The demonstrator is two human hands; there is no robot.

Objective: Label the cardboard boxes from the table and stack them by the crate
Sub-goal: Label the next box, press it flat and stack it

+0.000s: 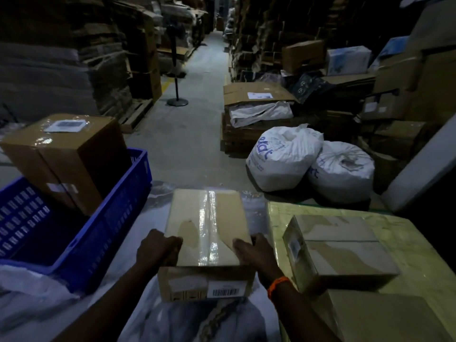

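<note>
- A blue plastic crate with holes in its sides (118,218) sits on the far left.
- A tall brown cardboard box (66,154) stands in the crate, tipped a little. It has a white paper label (65,125) on its top.
- The left hand (158,248) holds the left near edge of the box in the middle, with its fingers curled over the top.
- That middle one is a flat brown cardboard box with shiny clear tape down its top (207,228). It is between the crate and the table. I cannot tell if it is lifted or resting on the pale plastic sheet below it.
- It has a small barcode sticker (227,290) on its near side, but no big white label on top.
- The right hand (254,250) holds the right near edge the same way.
- I think this box is being brought over from the table, so the carrying step is going on.
- Next it likely needs a label on top, and then a flat, steady spot by the crate.
- On the right, a yellowish table (407,243) holds another taped brown cardboard box (340,250), waiting its turn.
</note>
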